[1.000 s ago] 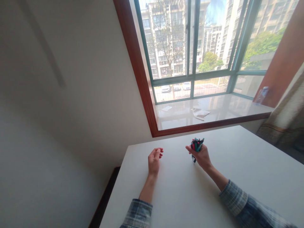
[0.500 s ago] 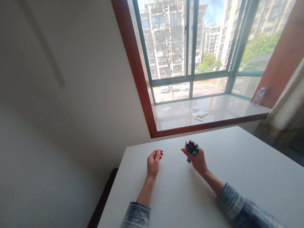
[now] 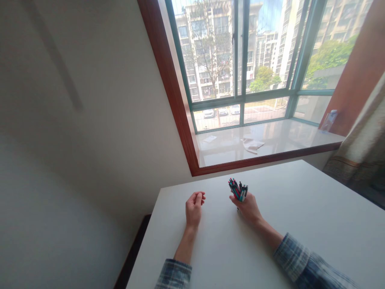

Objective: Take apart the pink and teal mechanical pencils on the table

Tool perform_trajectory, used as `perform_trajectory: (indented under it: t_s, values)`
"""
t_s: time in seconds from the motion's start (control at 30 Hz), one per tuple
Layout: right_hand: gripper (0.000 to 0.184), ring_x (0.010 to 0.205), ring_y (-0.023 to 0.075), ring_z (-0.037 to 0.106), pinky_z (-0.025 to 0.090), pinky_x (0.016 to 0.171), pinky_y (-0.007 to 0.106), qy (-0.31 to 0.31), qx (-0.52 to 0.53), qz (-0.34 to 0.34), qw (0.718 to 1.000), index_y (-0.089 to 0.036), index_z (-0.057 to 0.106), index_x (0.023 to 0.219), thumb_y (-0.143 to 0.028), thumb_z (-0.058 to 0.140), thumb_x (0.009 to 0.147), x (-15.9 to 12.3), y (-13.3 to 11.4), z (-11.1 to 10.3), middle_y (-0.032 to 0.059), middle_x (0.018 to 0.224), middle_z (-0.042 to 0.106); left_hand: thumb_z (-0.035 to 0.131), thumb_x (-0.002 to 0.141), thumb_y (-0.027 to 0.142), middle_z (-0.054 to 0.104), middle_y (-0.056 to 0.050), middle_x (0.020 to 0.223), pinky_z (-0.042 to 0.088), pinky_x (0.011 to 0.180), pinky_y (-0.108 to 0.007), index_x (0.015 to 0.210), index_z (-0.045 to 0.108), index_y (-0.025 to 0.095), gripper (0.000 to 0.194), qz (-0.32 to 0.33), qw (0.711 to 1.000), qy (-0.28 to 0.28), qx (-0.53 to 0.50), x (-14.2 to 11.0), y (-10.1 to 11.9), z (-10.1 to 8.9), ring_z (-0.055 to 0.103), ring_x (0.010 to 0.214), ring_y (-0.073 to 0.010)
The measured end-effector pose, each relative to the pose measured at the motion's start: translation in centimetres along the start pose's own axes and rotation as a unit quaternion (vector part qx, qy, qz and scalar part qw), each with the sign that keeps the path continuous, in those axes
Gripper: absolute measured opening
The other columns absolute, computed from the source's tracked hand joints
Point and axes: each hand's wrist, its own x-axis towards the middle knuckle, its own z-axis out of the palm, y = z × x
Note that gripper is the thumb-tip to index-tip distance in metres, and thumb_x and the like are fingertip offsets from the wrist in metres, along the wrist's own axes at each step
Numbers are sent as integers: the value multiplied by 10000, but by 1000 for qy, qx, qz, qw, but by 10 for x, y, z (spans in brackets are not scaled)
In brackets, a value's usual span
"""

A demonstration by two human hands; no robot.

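My right hand (image 3: 250, 208) is wrapped round a bundle of pens (image 3: 240, 190) above the white table (image 3: 228, 253). Their upper ends fan out over my thumb and show black, red and teal tips; a small part of the lower ends shows beneath my fingers. Off to the left, my left hand (image 3: 194, 208) rests on or just above the table with its fingers curled in and the thumb against them. Nothing shows in it. A gap of bare tabletop lies between the two hands.
Beyond the table's far edge is a window sill (image 3: 221, 154) with a white cloth (image 3: 252, 145), a flat white piece (image 3: 209, 139) and a clear bottle (image 3: 330, 120). A wall (image 3: 120, 132) rises on the left; a curtain (image 3: 355, 148) hangs at the right.
The pens in my right hand have turned more upright, with their tops spread and shifted slightly left. My left hand has hardly moved.
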Motion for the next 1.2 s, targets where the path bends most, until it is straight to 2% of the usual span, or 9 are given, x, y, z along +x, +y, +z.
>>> perform_trajectory:
  t_s: [0.1, 0.2, 0.27, 0.33, 0.43, 0.57, 0.9, 1.07, 1.2]
  values:
    - [165, 636, 207, 612, 456, 632, 292, 3, -108, 5, 994, -234, 689, 900, -364, 606, 843, 14, -5, -29, 4, 701, 692, 597, 865, 456, 665, -49, 759, 470, 683, -276, 858, 737, 152, 334, 3, 1000, -9, 14, -1, 3, 1, 576, 703, -175]
    - [330, 710, 232, 656, 423, 643, 292, 30, -245, 53, 968, -237, 641, 1161, -283, 568, 843, 30, 6, -81, 37, 800, 717, 585, 873, 456, 671, -52, 757, 477, 684, -286, 856, 737, 155, 338, 9, 999, -15, 35, -1, 4, 3, 579, 692, -179]
    - [483, 780, 266, 682, 406, 646, 307, 9, -340, 98, 935, -232, 582, 1304, -270, 596, 823, 36, 25, -119, 88, 921, 739, 576, 884, 457, 676, -56, 760, 482, 690, -295, 854, 738, 157, 342, 16, 998, -22, 53, -1, 4, 5, 584, 694, -185]
    - [494, 846, 296, 691, 414, 664, 335, -21, -398, 142, 906, -236, 567, 1346, -310, 578, 858, 39, 49, -152, 136, 1030, 738, 572, 893, 462, 682, -58, 763, 484, 696, -303, 854, 740, 161, 347, 26, 996, -33, 74, -1, 3, 7, 593, 703, -193]
    - [477, 927, 319, 679, 450, 729, 364, -18, -439, 176, 881, -206, 591, 1335, -370, 555, 889, 37, 81, -181, 159, 1080, 719, 567, 902, 472, 682, -52, 754, 484, 700, -307, 852, 739, 172, 349, 37, 993, -52, 101, -2, 1, 9, 607, 718, -206]
    - [517, 1089, 350, 601, 467, 863, 407, -6, -487, 133, 863, -179, 585, 1363, -433, 540, 915, 34, 100, -183, 171, 1223, 651, 561, 912, 465, 683, -45, 754, 485, 710, -301, 854, 737, 180, 340, 38, 991, -62, 115, -2, 2, 10, 617, 735, -211]
    - [829, 1367, 369, 424, 390, 1069, 516, -24, -474, 120, 872, -156, 337, 1562, -674, 415, 919, 25, 98, -162, 179, 1532, 458, 561, 916, 444, 671, -20, 740, 450, 646, -268, 851, 745, 202, 311, 34, 983, -89, 155, -7, 7, 16, 599, 677, -188]
    - [859, 1457, 399, 309, 243, 1150, 598, -32, -491, 159, 856, -160, 250, 1606, -709, 289, 947, 27, 96, -155, 175, 1620, 334, 580, 902, 439, 673, -13, 717, 423, 598, -257, 831, 750, 211, 293, 44, 983, -81, 161, -9, 9, 20, 586, 639, -186]
    - [871, 1443, 451, 299, 244, 1127, 608, -4, -508, 206, 836, -132, 239, 1612, -704, 290, 957, 34, 92, -147, 207, 1619, 307, 592, 892, 438, 676, -5, 698, 412, 573, -256, 818, 754, 210, 289, 52, 979, -88, 176, -10, 9, 24, 571, 590, -173]
